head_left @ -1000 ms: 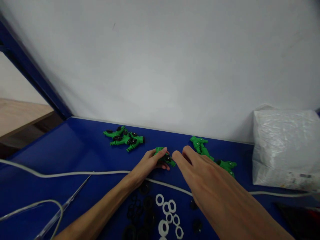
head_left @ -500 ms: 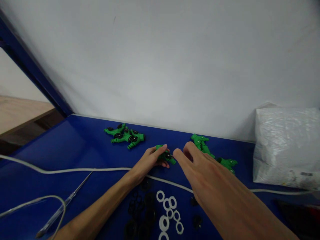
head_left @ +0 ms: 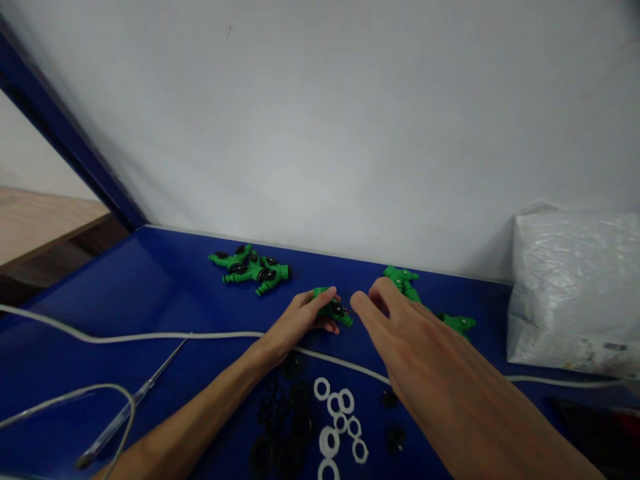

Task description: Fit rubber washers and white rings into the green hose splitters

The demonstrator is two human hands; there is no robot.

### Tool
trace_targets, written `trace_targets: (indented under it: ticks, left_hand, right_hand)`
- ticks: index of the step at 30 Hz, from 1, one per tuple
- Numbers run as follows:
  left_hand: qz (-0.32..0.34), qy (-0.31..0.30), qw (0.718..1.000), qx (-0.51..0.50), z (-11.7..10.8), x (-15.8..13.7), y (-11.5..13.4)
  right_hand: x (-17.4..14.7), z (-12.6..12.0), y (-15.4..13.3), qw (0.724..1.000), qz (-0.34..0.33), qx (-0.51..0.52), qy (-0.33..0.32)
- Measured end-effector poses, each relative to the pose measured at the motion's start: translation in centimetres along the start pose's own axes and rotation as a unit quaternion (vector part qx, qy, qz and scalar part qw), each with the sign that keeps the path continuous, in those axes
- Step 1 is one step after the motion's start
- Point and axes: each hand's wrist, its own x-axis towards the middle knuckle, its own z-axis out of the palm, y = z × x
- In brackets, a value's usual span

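The left hand is closed round a green plastic branched fitting with a black knob, its thumb across the upper side; the knobbed end juts out of that grip toward the right hand; this one is curled just beside the jutting end, its fingertips largely hidden, so I cannot tell whether they pinch anything; on the white, plastic-wrapped, block-shaped package, the dark print is too blurred to read.
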Motion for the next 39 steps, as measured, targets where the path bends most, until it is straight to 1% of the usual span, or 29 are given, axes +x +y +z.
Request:
trace_targets:
  ticks: [2,5,6,10,13,16,19,23,25,27,30,33,36,39]
  left_hand:
    - [0.000,-0.010,1.000,-0.003,-0.1,0.1,-0.1]
    - [0.001,-0.018,1.000,-0.009,-0.1,0.3,-0.3]
    - [0.001,-0.016,1.000,-0.008,-0.1,0.3,-0.3]
    - [-0.005,-0.007,1.000,0.002,-0.1,0.2,-0.3]
    - [-0.004,-0.007,1.000,0.006,-0.1,0.3,-0.3]
    - [0.000,-0.012,1.000,0.004,-0.2,0.4,-0.4]
    - [0.001,-0.018,1.000,-0.001,-0.2,0.5,-0.5]
    - [-0.006,-0.007,1.000,0.007,-0.2,0.4,-0.5]
    - [-0.005,-0.005,1.000,0.011,-0.2,0.3,-0.4]
    - [-0.004,-0.008,1.000,0.016,-0.2,0.2,-0.3]
    - [-0.003,-0.010,1.000,0.018,-0.2,0.2,-0.3]
    - [-0.001,-0.012,1.000,0.012,-0.3,0.4,-0.5]
    - [-0.005,-0.003,1.000,0.009,-0.3,0.5,-0.5]
    - [-0.008,-0.001,1.000,0.012,-0.3,0.4,-0.5]
  right_hand:
    - [0.1,0.1,0.0,0.999,0.016,0.004,-0.028]
    - [0.1,0.4,0.1,0.995,0.057,0.013,-0.077]
    - [0.0,0.5,0.2,0.995,0.060,0.013,-0.078]
    - [0.0,0.2,0.0,0.997,0.037,0.027,-0.061]
    - [0.4,0.1,-0.2,0.995,0.051,0.037,-0.073]
    - [0.5,0.6,0.1,0.996,0.047,0.032,-0.068]
    - [0.0,1.3,0.6,0.998,0.045,0.002,-0.050]
    - [-0.6,0.9,0.6,1.000,0.002,-0.005,-0.016]
    - [-0.3,0.4,0.3,1.000,0.003,0.001,-0.023]
    - [0.0,0.3,0.2,0.999,0.019,0.002,-0.042]
    - [0.0,1.1,0.5,0.998,0.029,0.005,-0.058]
    - [-0.4,1.8,0.8,0.998,0.031,0.002,-0.048]
    - [-0.6,1.2,0.5,0.999,0.022,0.016,-0.043]
    - [-0.1,0.3,-0.1,0.997,0.039,0.038,-0.059]
